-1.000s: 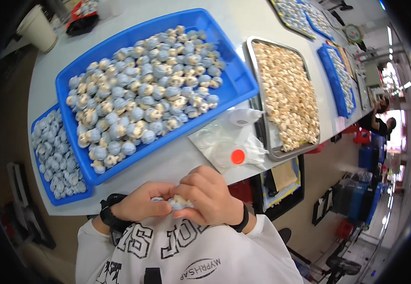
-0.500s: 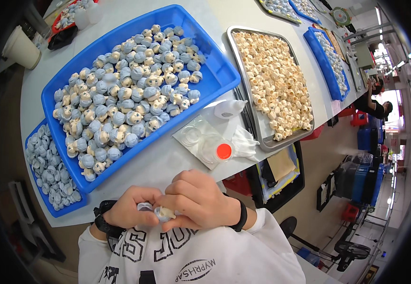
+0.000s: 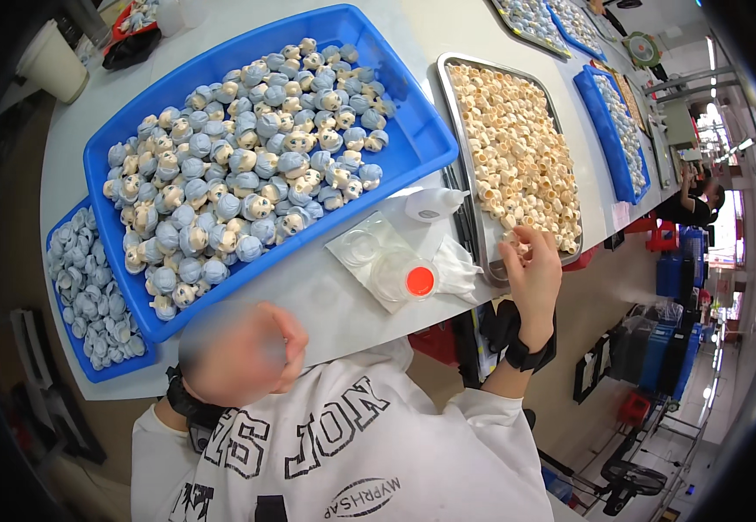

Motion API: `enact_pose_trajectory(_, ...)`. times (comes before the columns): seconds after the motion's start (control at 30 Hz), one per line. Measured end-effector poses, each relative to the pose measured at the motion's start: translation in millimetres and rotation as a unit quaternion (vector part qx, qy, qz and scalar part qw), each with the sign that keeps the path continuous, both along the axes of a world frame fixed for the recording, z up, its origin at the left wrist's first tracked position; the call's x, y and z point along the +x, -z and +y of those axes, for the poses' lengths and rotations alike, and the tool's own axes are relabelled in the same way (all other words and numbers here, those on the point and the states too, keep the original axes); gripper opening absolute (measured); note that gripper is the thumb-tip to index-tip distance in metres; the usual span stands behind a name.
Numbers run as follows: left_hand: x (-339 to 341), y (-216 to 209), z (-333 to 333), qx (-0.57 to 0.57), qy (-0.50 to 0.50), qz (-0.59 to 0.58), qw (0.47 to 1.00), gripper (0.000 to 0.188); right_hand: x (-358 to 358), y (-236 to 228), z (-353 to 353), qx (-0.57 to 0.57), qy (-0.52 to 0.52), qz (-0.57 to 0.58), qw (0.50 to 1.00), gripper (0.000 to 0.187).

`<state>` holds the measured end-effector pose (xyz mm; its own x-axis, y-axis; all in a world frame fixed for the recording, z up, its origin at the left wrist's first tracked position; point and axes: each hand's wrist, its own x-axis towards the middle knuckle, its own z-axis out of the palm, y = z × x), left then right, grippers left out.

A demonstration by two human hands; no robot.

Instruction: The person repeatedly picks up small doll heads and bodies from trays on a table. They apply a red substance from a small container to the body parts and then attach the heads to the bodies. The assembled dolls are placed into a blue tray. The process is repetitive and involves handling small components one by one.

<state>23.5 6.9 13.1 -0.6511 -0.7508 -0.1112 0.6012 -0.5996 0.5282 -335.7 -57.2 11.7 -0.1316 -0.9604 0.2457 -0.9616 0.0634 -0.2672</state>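
My right hand (image 3: pixel 535 274) reaches over the near end of a metal tray (image 3: pixel 488 252), its thumb and fingers pinched on one small hollow cream doll face piece (image 3: pixel 520 248). The tray holds many such pieces. Close to my shirt, my left hand (image 3: pixel 247 352) is curled closed near the corner of the large blue tray; a blur covers much of it, and what it holds is hidden. Many doll heads (image 3: pixel 213 174) with light-blue hair and painted faces fill the large blue tray (image 3: pixel 413 130). At the left, a smaller blue tray (image 3: pixel 126 370) holds light-blue hair pieces (image 3: pixel 91 300).
Between the trays stand a clear jar with a red top (image 3: pixel 419 280), a white squeeze bottle (image 3: pixel 434 204) and crumpled white tissue (image 3: pixel 458 270). A white bucket (image 3: pixel 54 61) is at the far left. More trays (image 3: pixel 613 135) line the table at right; a co-worker (image 3: pixel 691 204) sits beyond.
My hands were together before my chest around a blue-and-cream doll head; now they are apart. The right has moved right and forward to the metal tray; the left has shifted slightly up and left.
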Motion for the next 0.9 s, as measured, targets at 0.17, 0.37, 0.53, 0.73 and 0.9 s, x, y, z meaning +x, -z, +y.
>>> enact_pose_trajectory(0.17,9.9,-10.1,-5.1,0.074,0.088,-0.023,0.993,0.026,-1.3,0.6,-9.2,0.047,-0.025,-0.002,0.999,0.026)
enact_pose_trajectory(0.37,7.5,-8.1,-7.6,-0.027,0.106,-0.147,0.983,0.026,70.8,-64.5,17.5,-0.057,-0.159,-0.196,0.966,0.025)
enact_pose_trajectory(0.53,2.0,-2.8,-6.7,-0.094,0.107,-0.099,0.985,0.026,148.6,-52.1,35.0,-0.047,-0.474,-0.404,0.781,0.029)
enact_pose_trajectory(0.73,0.6,-1.9,-5.4,-0.175,0.047,-0.142,0.973,0.03,174.9,-42.8,33.4,-0.11,-0.481,-0.356,0.794,0.037)
enact_pose_trajectory(0.9,3.2,5.3,-5.5,-0.131,0.052,-0.113,0.984,0.029,171.9,-37.9,37.9,-0.089,-0.461,-0.33,0.819,0.036)
